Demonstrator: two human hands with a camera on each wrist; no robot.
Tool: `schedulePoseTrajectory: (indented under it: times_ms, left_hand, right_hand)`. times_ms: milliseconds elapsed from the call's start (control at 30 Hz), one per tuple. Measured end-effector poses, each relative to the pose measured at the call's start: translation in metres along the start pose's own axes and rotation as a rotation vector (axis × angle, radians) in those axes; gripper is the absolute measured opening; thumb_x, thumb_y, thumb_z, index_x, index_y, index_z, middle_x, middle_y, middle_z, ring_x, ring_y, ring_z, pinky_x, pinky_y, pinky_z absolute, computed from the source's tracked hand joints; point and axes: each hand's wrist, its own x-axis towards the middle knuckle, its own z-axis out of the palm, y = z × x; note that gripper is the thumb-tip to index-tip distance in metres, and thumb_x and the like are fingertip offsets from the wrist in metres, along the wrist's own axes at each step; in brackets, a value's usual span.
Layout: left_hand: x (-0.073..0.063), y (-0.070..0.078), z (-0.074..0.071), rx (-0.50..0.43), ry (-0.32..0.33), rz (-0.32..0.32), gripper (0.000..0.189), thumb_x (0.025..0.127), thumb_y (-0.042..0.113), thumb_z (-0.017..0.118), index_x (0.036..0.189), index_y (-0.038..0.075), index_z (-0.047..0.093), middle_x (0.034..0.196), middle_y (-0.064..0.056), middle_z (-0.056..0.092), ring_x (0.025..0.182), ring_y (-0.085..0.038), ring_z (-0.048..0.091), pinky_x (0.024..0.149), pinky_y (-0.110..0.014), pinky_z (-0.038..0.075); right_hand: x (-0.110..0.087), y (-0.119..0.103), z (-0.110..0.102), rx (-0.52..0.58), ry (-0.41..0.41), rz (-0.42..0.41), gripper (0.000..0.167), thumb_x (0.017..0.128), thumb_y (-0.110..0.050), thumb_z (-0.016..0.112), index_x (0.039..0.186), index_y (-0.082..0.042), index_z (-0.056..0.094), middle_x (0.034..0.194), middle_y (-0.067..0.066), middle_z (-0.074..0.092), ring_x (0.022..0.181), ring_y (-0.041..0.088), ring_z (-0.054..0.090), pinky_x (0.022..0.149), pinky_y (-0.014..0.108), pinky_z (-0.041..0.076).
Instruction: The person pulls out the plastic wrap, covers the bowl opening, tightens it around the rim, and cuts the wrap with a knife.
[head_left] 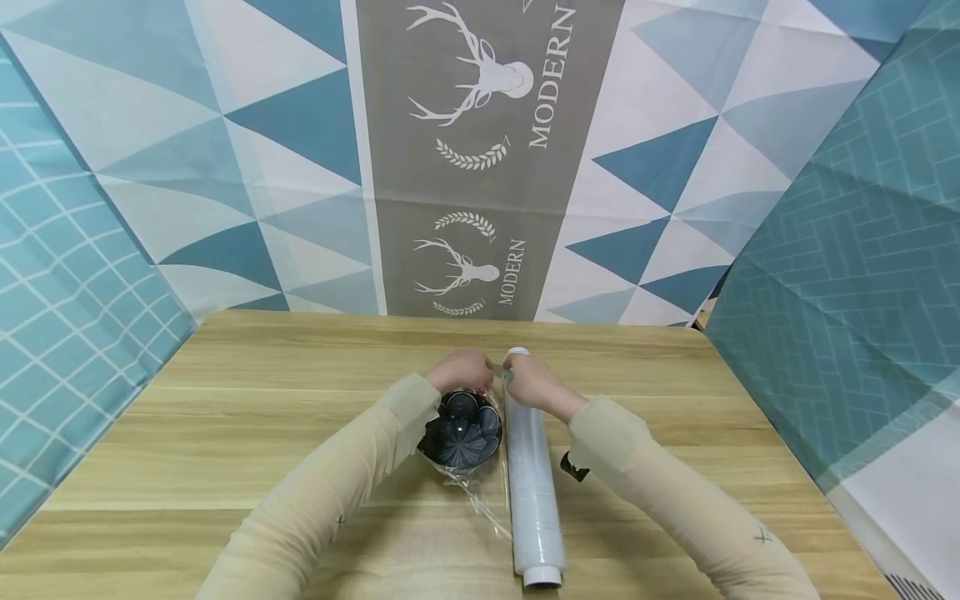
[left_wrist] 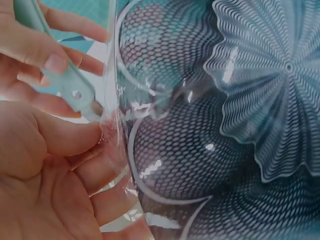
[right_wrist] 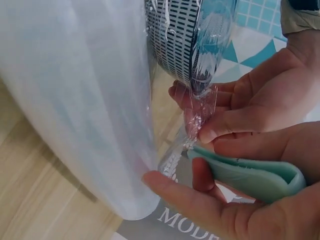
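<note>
A dark patterned bowl (head_left: 461, 435) stands mid-table with clear cling film stretched over it. My left hand (head_left: 461, 371) is at its far rim, pinching the gathered film (right_wrist: 197, 117) between thumb and fingers. A mint-green folding knife (right_wrist: 245, 172) is gripped in my right hand (head_left: 542, 385); its slotted handle shows in the right wrist view. The knife's metal end meets the bunched film right at my left thumb and is partly hidden by it. A long roll of cling film (head_left: 534, 483) lies just right of the bowl, under my right hand.
Loose film (head_left: 480, 504) trails from the bowl's near side toward the roll. The wooden table (head_left: 262, 417) runs back to a patterned cloth wall (head_left: 300, 167), with tile-patterned sheets on both sides. A small black object (head_left: 573, 467) shows beside the right sleeve.
</note>
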Motion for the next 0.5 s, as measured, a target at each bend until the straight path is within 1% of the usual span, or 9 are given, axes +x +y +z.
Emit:
schedulePoseTrajectory:
  times_ms: [33, 67, 133, 267, 400, 500]
  left_hand:
    - [0.0, 0.0, -0.001, -0.017, -0.015, -0.016, 0.019, 0.077, 0.007, 0.046, 0.064, 0.009, 0.061, 0.058, 0.003, 0.054, 0.054, -0.01, 0.047, 0.053, -0.021, 0.038]
    - [-0.006, 0.005, -0.005, -0.026, -0.03, -0.038, 0.018, 0.078, 0.005, 0.047, 0.067, 0.006, 0.061, 0.059, 0.002, 0.054, 0.054, -0.01, 0.047, 0.053, -0.02, 0.038]
    - [-0.005, 0.003, -0.004, -0.054, -0.039, -0.047, 0.018, 0.079, 0.004, 0.045, 0.068, 0.006, 0.06, 0.058, 0.003, 0.051, 0.053, -0.009, 0.044, 0.049, -0.018, 0.035]
    - [-0.003, 0.0, -0.003, -0.115, -0.037, -0.074, 0.016, 0.079, 0.002, 0.047, 0.07, 0.004, 0.06, 0.059, 0.003, 0.051, 0.053, -0.009, 0.045, 0.047, -0.017, 0.034]
    - [-0.003, 0.0, -0.003, -0.106, -0.026, -0.083, 0.016, 0.078, 0.003, 0.049, 0.069, 0.004, 0.062, 0.06, 0.003, 0.052, 0.053, -0.009, 0.044, 0.049, -0.018, 0.033]
    - [0.001, -0.002, -0.002, -0.093, -0.035, -0.096, 0.016, 0.077, 0.002, 0.051, 0.067, 0.004, 0.063, 0.062, 0.0, 0.056, 0.054, -0.011, 0.046, 0.051, -0.02, 0.037]
  right_hand:
    - [-0.001, 0.001, 0.0, 0.016, -0.005, -0.002, 0.035, 0.079, 0.003, 0.049, 0.113, 0.007, 0.055, 0.111, 0.021, 0.06, 0.085, 0.027, 0.057, 0.068, 0.033, 0.049]
    - [-0.002, 0.002, 0.0, 0.024, -0.004, -0.009, 0.035, 0.078, 0.003, 0.05, 0.112, 0.007, 0.056, 0.112, 0.021, 0.06, 0.086, 0.027, 0.057, 0.069, 0.034, 0.049]
    - [-0.004, 0.004, -0.001, 0.027, -0.01, -0.017, 0.035, 0.077, 0.003, 0.051, 0.112, 0.005, 0.057, 0.114, 0.021, 0.059, 0.089, 0.027, 0.056, 0.07, 0.033, 0.048]
    - [-0.007, 0.007, -0.001, 0.025, -0.006, -0.039, 0.035, 0.076, 0.003, 0.052, 0.11, 0.004, 0.058, 0.112, 0.02, 0.06, 0.082, 0.025, 0.054, 0.063, 0.029, 0.044]
    - [-0.011, 0.01, 0.0, 0.047, -0.004, -0.043, 0.033, 0.076, 0.003, 0.052, 0.108, 0.003, 0.058, 0.106, 0.019, 0.062, 0.076, 0.023, 0.053, 0.057, 0.027, 0.043]
    - [-0.015, 0.012, 0.001, 0.052, 0.005, -0.047, 0.031, 0.076, 0.004, 0.053, 0.106, 0.003, 0.059, 0.104, 0.018, 0.062, 0.078, 0.022, 0.054, 0.059, 0.027, 0.044]
